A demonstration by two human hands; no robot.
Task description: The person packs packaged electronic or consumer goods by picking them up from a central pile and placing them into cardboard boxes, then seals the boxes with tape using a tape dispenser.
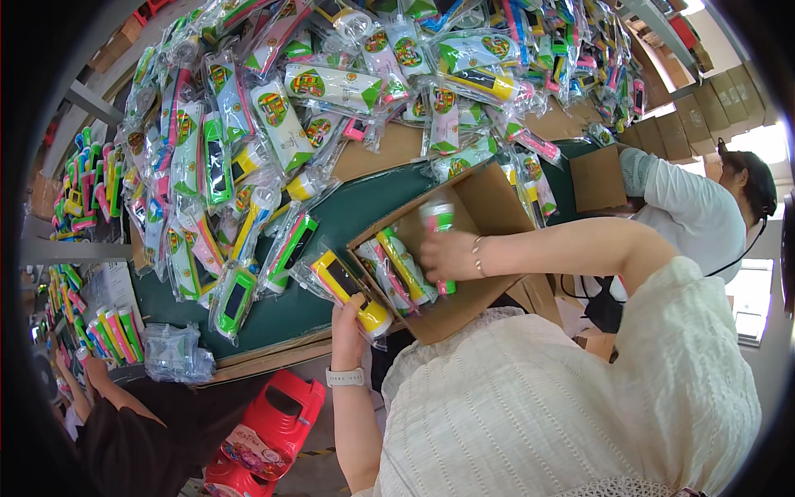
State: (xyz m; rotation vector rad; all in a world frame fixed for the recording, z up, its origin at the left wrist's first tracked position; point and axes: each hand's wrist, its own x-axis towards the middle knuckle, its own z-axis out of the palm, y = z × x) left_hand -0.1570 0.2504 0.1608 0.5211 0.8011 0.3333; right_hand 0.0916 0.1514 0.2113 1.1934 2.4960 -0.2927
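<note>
My left hand (348, 325) is closed around a bagged yellow flashlight (341, 280) with a dark panel and a pale end, just outside the near left edge of an open cardboard box (498, 199). Inside the box, my right hand (451, 255) grips a green-and-white flashlight (439, 215), slightly blurred and held roughly upright. Beside it, along the box's left wall, lie a bagged yellow-and-green flashlight (403, 261) and a bagged pink one (389, 284). My right fingers are partly hidden behind the back of the hand.
A large heap of bagged flashlights (286, 124) covers the far side of the green table (364, 199). Flat plastic bags (176, 352) lie at the left edge. A red plastic stool-like object (273, 422) stands below. Co-workers are at the right (696, 203) and lower left (124, 431).
</note>
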